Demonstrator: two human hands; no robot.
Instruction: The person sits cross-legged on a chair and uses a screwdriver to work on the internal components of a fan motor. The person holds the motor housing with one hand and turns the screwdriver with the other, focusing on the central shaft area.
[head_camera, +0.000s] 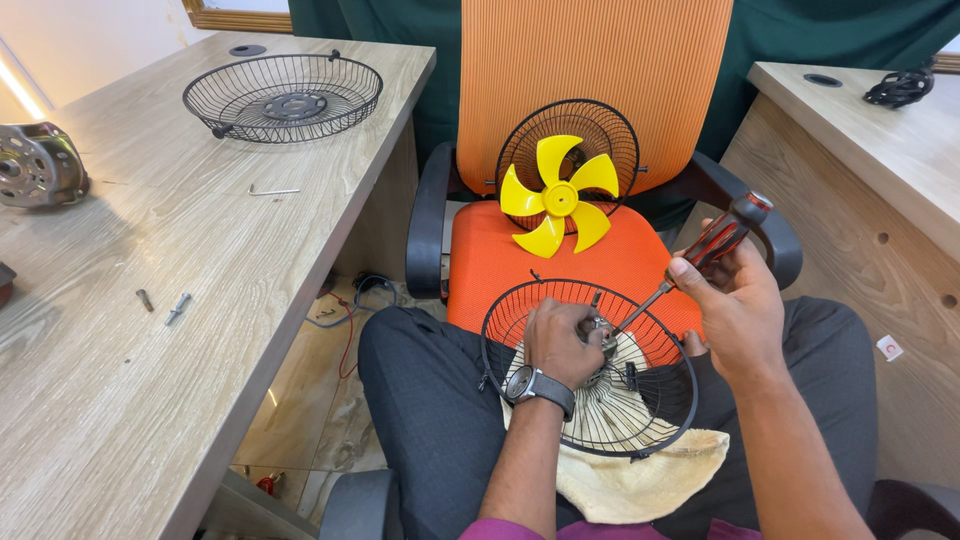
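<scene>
Working a screwdriver into the fan guard on the lap

Resting on the person's lap, over a beige cloth, lies a black wire guard, open side up like a shallow basket. In its centre sits a small metal hub. The left hand is clenched around this hub and covers most of it. The right hand is closed around the red-and-black handle of a screwdriver. The long axis of the tool slopes from the upper right down to the lower left, so its tip meets the hub just beside the left fingers. The hub lies down and to the left of the right grip, and the left hand is clearly the nearer one to it.

Inside the guard there is only the hub and the left hand. On the orange chair ahead stands a second guard, upright, with a yellow blade leaning in front of it. A third guard lies on the left tabletop, holding only its own centre plate. Near it are a hex key, two screws and a grey motor housing.
</scene>
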